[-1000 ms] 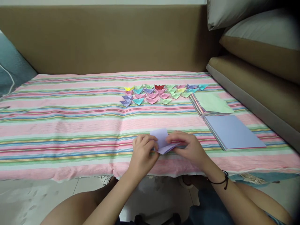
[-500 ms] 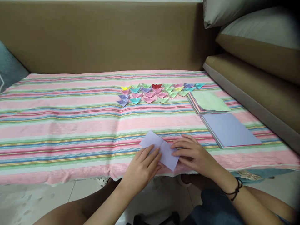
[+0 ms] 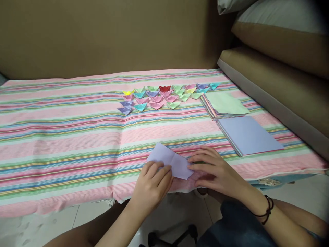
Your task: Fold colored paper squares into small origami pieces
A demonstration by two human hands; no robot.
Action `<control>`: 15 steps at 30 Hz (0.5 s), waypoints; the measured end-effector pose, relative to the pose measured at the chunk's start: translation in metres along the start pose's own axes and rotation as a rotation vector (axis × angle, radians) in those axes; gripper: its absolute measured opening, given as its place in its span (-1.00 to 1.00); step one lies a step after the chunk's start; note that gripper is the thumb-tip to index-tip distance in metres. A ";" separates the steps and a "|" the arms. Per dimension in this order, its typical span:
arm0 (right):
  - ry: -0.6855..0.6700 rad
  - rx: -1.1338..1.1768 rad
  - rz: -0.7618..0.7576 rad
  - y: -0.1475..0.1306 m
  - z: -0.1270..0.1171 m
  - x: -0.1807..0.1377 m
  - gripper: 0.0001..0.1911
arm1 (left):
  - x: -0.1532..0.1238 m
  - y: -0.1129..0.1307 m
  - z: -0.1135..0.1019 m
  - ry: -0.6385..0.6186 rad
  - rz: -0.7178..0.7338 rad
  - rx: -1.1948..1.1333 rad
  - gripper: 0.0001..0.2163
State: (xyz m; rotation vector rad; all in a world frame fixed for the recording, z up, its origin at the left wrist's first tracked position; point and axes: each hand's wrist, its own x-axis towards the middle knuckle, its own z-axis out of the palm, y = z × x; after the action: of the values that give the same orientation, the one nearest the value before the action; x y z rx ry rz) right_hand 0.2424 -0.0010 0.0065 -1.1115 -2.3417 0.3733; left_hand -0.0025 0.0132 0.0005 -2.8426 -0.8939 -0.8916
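A lavender paper sheet [image 3: 169, 160], creased down its middle, lies flat near the front edge of the striped cloth [image 3: 77, 137]. My left hand [image 3: 153, 187] has its fingers curled on the sheet's near left edge. To the right, my right hand [image 3: 218, 171] lies with fingers stretched out, the fingertips touching the sheet's right corner. A black band circles my right wrist.
Several small folded paper boats [image 3: 164, 96] in many colours sit in rows farther back. Two stacks of square paper lie at the right, one topped green [image 3: 226, 104], one topped lavender [image 3: 248, 133]. Brown cushions [image 3: 277, 75] rise at the right, a brown backrest behind.
The folded lavender paper was opened out flat on the cloth. Both hands lowered onto it, and my view shifted down and to the right.
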 end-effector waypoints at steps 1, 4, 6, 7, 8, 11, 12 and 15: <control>0.016 0.015 0.013 0.000 0.001 0.000 -0.72 | 0.000 0.001 0.001 0.007 0.009 -0.002 -0.88; 0.070 0.045 0.052 -0.002 0.006 0.000 -0.81 | 0.000 0.006 0.002 0.020 -0.007 -0.042 -0.88; 0.094 0.059 0.076 -0.002 0.009 0.001 -0.88 | -0.001 0.009 0.003 0.020 -0.089 -0.099 -0.88; 0.105 0.069 0.090 -0.002 0.011 0.002 -0.89 | -0.001 0.011 0.003 0.018 -0.149 -0.133 -0.89; 0.118 0.083 0.108 -0.003 0.012 0.003 -0.90 | -0.002 0.012 0.004 0.016 -0.215 -0.167 -0.91; 0.179 0.142 0.199 -0.005 0.014 0.006 -0.90 | -0.003 0.014 0.006 0.003 -0.407 -0.257 -0.94; 0.201 0.161 0.235 -0.006 0.015 0.007 -0.89 | -0.003 0.015 0.007 0.004 -0.457 -0.275 -0.93; 0.238 0.187 0.346 -0.009 0.018 0.011 -0.86 | -0.004 0.014 0.009 0.009 -0.543 -0.300 -0.91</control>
State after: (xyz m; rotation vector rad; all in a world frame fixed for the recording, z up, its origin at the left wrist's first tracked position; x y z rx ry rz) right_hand 0.2213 0.0014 -0.0008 -1.3863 -1.8679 0.5397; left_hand 0.0073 0.0010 -0.0071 -2.8637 -1.7132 -1.1658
